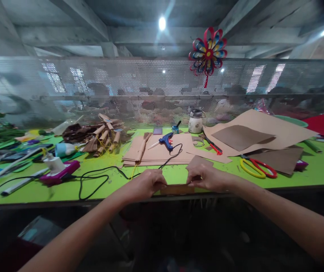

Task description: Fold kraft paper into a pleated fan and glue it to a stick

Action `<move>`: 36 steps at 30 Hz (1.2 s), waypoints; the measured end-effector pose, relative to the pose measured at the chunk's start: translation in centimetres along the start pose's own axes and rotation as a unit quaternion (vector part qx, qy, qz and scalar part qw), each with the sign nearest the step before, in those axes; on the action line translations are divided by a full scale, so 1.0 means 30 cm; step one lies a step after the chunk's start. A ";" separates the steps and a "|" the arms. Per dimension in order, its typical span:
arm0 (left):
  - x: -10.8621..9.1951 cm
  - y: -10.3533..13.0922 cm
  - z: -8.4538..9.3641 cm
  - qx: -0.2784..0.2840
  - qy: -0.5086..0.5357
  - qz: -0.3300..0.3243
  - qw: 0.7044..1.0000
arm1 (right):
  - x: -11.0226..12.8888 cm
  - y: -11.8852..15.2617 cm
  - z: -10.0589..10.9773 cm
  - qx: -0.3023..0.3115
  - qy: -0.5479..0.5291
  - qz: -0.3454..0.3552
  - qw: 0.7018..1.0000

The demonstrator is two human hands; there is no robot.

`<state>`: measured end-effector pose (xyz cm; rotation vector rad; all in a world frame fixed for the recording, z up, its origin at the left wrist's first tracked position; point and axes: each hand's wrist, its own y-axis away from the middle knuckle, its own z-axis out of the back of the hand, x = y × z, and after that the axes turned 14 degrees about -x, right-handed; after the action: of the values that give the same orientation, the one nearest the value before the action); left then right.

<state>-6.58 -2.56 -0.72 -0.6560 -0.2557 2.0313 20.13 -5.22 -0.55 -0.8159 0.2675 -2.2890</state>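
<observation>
At the lower middle of the frame, a thin brown paper strip is pinched near its two ends by the bare left hand and the bare right hand, fingertips kept narrow, by the flat bright green table's front edge. Just above, a blue plastic glue gun is laid on flat light-brown paper sheets.

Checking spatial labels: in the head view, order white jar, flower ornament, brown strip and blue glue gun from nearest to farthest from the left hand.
From the left hand:
1. Brown strip, in its grasp.
2. Blue glue gun, ahead, on the brown sheets.
3. White jar, farther back, to the right.
4. Flower ornament, high up, to the right.
</observation>
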 end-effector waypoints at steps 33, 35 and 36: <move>-0.025 -0.006 -0.167 -0.077 -0.228 -0.128 0.962 | -0.024 0.103 -0.157 -0.127 0.195 0.123 0.965; -0.030 -0.012 -0.167 -0.073 -0.226 -0.132 0.962 | -0.028 0.103 -0.157 -0.127 0.187 0.119 0.967; -0.033 -0.013 -0.166 -0.069 -0.223 -0.134 0.963 | -0.030 0.105 -0.156 -0.125 0.186 0.118 0.968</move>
<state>-3.18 -3.60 -4.36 -0.2204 -0.7178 1.8856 19.41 -7.13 -5.89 -0.4371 0.7927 -2.1918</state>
